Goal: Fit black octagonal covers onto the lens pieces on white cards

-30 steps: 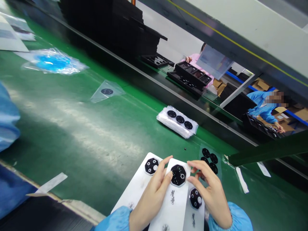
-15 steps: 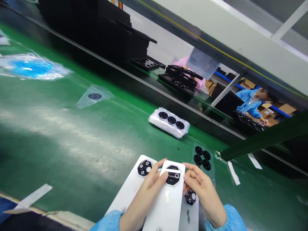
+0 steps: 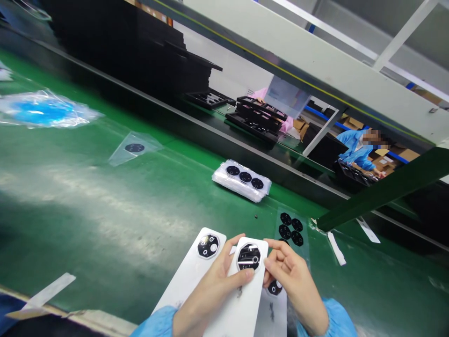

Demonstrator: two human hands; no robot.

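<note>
A white phone (image 3: 242,299) is tilted back-side up between my hands, with a shiny black octagonal camera cover (image 3: 249,256) near its top. My left hand (image 3: 219,281) is closed on the phone's left side, its thumb on the lower edge of the camera cover. At the upper right edge, the bent fingers and thumb of my right hand (image 3: 289,269) pinch the same phone. To the left lies a second white phone (image 3: 185,276) with a black camera area. Another phone (image 3: 272,311) is partly hidden beneath the held one and my right hand.
Beyond my right hand is a clear sheet of black octagonal covers (image 3: 291,229). Farther back sits a plastic-wrapped stack (image 3: 242,187). A clear sheet with one cover (image 3: 134,148) and a blue film bag (image 3: 45,112) lie left. A green post (image 3: 382,192) slants at right; a co-worker (image 3: 358,150) is beyond.
My left thumb has slid from the camera cover's left side down to its lower edge. The held phone has tilted slightly, and reflections on the cover differ. The view has shifted a little.
</note>
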